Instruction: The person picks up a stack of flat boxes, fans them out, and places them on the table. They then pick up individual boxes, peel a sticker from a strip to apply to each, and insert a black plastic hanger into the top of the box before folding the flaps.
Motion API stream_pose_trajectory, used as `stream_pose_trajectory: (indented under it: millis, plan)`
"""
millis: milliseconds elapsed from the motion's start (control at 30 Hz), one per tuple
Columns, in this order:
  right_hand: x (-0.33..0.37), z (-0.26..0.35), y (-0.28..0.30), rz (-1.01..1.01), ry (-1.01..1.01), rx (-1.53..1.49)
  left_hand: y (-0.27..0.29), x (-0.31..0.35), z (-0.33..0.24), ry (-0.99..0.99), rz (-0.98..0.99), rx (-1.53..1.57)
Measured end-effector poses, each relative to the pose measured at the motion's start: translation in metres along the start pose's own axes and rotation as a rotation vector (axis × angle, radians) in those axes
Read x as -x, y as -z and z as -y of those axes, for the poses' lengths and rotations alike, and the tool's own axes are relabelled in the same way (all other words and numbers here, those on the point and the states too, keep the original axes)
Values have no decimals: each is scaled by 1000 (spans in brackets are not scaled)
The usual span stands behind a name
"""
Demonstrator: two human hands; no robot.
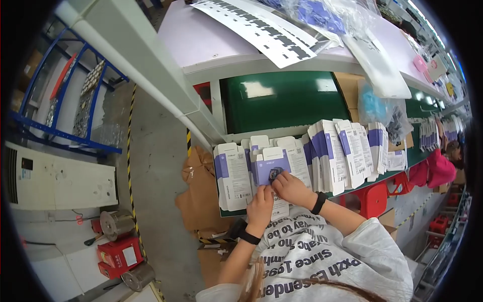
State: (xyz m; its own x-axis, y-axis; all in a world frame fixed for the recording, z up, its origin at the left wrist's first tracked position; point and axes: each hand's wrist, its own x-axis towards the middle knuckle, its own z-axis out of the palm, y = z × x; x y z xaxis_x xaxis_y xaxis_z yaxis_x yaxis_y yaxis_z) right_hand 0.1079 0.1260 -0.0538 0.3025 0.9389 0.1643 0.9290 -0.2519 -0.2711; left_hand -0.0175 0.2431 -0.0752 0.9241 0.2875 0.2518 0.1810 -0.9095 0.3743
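Note:
Close to my body at the near edge of the green bench is a purple and white carton with its top flap up. A dark watch shows on its front; I cannot tell whether it is printed. My left hand grips the carton's lower part, fingers bent against it. My right hand pinches the carton's lower right side, its fingertips beside the watch. What lies under the fingers is hidden. Flat-looking cartons of the same kind lie just left of it, and others lie behind and right.
Rows of upright cartons line the bench to the right. A pale shelf overhangs the green surface, carrying printed sheets and plastic bags. A grey post rises at left. Red stools and a person in pink are at right.

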Motion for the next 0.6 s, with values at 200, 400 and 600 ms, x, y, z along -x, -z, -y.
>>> stream_pose_trajectory:
  millis: [200, 400, 600]
  plan:
    - [17, -1, -17, -201, -4, 31, -5, -14, -4, -1, 148, 31]
    - [19, 8, -33, -306, -107, -42, -4, -17, 2, 16, 47, 275]
    - [15, 12, -40, -318, -200, -152, -4, -20, 4, 133, 49, 482]
